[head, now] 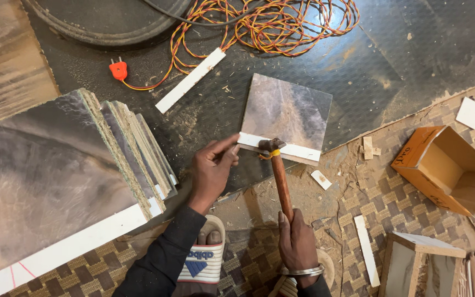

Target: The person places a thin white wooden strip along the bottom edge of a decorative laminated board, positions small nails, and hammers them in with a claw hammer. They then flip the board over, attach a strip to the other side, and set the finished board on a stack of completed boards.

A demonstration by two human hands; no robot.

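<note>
Hammer (279, 176) in the right hand (297, 242), fist wrapped round the lower end of the wooden handle, its head resting on the white edge strip (279, 147) of a small square board (287, 116) lying flat near the middle of the view. Left hand (211, 169), at nine o'clock from the hammer head, has its fingertips pinched together at the strip's near end, probably steadying it. At nine o'clock leans a stack of boards (133, 148); at three o'clock lies an open cardboard box (446, 168). Twisted red-and-yellow cable (281, 22) coils at twelve. Work goes on at floor level, on a dark dusty sheet (369, 71) beside a woven mat (402, 214) littered with offcuts.
</note>
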